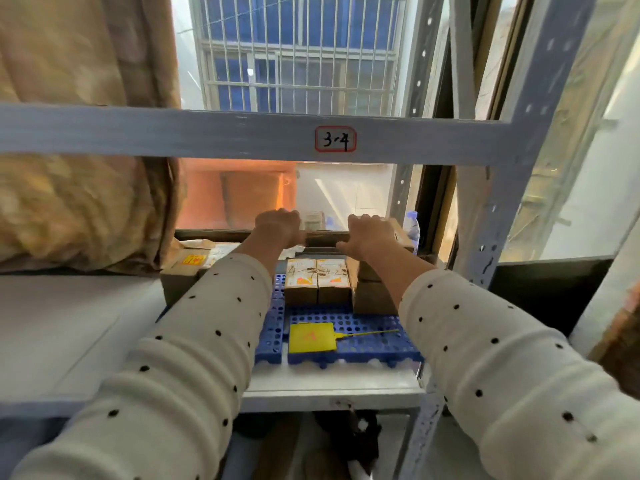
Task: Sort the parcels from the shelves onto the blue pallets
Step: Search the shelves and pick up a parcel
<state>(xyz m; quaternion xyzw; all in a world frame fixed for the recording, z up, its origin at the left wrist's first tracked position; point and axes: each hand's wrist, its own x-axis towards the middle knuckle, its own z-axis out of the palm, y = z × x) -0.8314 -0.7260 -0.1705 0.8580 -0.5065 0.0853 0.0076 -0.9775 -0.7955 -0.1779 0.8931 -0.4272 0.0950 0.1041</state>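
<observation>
Both hands, left (278, 226) and right (370, 233), grasp the flat brown cardboard parcel (323, 238); keep it level, lowering it squarely onto the blue perforated plastic pallet (367, 329).

Both hands (323, 230) on a brown parcel (322, 239)

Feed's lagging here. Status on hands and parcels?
Left hand and right hand both on rear parcel. Blue pallet half full. Shelf beam low overhead.
</observation>
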